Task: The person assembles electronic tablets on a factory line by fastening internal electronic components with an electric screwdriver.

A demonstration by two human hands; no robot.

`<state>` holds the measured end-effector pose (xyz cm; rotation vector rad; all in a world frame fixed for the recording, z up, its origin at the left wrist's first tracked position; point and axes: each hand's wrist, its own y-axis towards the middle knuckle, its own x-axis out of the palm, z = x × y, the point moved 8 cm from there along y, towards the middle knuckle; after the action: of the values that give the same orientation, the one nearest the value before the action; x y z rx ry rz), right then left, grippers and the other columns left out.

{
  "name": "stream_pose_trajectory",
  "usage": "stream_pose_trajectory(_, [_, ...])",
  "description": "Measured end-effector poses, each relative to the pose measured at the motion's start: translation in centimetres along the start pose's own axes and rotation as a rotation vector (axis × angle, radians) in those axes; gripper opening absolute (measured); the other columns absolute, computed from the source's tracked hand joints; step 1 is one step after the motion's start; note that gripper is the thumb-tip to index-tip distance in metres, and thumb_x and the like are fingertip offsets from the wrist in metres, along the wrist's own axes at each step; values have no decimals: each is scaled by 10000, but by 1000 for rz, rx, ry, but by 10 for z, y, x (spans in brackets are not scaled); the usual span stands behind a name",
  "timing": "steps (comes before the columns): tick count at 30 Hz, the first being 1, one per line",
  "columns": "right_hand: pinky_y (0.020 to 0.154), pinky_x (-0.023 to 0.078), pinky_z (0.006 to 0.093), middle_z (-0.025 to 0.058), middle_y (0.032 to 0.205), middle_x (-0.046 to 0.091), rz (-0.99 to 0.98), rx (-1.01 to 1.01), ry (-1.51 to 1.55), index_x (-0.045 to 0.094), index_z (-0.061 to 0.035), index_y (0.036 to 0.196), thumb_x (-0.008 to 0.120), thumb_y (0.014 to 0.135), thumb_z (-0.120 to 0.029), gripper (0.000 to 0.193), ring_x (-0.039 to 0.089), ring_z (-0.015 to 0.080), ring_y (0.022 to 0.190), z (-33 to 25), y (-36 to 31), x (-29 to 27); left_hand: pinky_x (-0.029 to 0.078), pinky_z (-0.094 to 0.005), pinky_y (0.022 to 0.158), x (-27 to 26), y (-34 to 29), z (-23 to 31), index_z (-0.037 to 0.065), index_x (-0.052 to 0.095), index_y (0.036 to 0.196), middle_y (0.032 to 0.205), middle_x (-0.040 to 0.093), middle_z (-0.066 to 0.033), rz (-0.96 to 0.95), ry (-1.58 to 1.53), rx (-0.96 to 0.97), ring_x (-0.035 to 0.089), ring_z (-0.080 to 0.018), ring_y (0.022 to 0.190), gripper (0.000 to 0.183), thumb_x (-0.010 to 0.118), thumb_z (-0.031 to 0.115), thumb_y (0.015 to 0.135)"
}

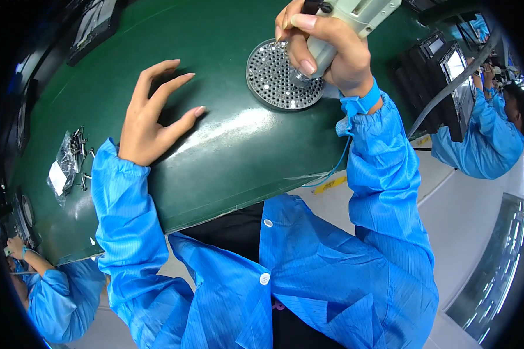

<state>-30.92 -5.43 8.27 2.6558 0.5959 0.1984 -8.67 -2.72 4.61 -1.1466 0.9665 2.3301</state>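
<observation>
My right hand (337, 49) is wrapped round the body of a pale electric screwdriver (361, 17). The driver slants down to the left, its nose low over a round metal screw tray (273, 75). Small holes cover the tray's face, and shiny screw heads show in some of them; whether the bit touches one I cannot tell. My left hand (154, 113) hovers or rests over the green mat (227, 160), fingers apart and curved, holding nothing. A blue wrist strap (361, 102) with a thin cord circles my right wrist.
A clear plastic bag (68, 166) and loose screws (83, 142) lie at the left. Black panel-like units (448, 78) stand stacked at the right, a grey cable (457, 81) crossing before them. Co-workers in blue sleeves sit at right (477, 145) and lower left (64, 302).
</observation>
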Motion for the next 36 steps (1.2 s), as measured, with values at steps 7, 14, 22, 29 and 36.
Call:
stream_pose_trajectory(7, [451,422,236,61,511,536,129,205,27,595,62,867,566,934,-181,254,484,121,404,7,-5,4,519,-408,923,5,-3,5,55,707,1098,1273,566,-127,-20,59,65,611,-301,1104,360,805,183,777])
stream_pose_trajectory(14, [439,434,247,81,521,533,108,183,73,569,65,845,552,942,-182,266,479,129,392,14,-4,5,522,-404,908,3,-6,2,49,722,1054,1260,575,-124,1,52,55,618,-289,1078,314,800,180,780])
stream_pose_trajectory(22, [497,442,251,81,549,534,62,144,-27,579,53,920,510,936,-181,244,486,122,435,16,-3,7,536,-395,873,-1,-10,2,44,726,1030,1251,582,-124,21,44,66,633,-285,1040,292,802,154,770])
stream_pose_trajectory(29, [645,469,264,80,536,503,3,9,-141,581,55,1058,432,955,-198,311,566,163,639,13,3,8,520,-336,877,-30,-9,-6,-14,714,1034,1085,654,-146,267,18,2,666,-251,976,168,673,17,874])
stream_pose_trajectory(36, [543,464,288,83,538,555,245,-13,89,626,97,957,606,901,-172,275,537,140,484,-20,9,10,541,-372,832,-56,74,-144,-30,583,1258,1150,648,-216,472,-36,-443,679,-271,960,695,727,514,849])
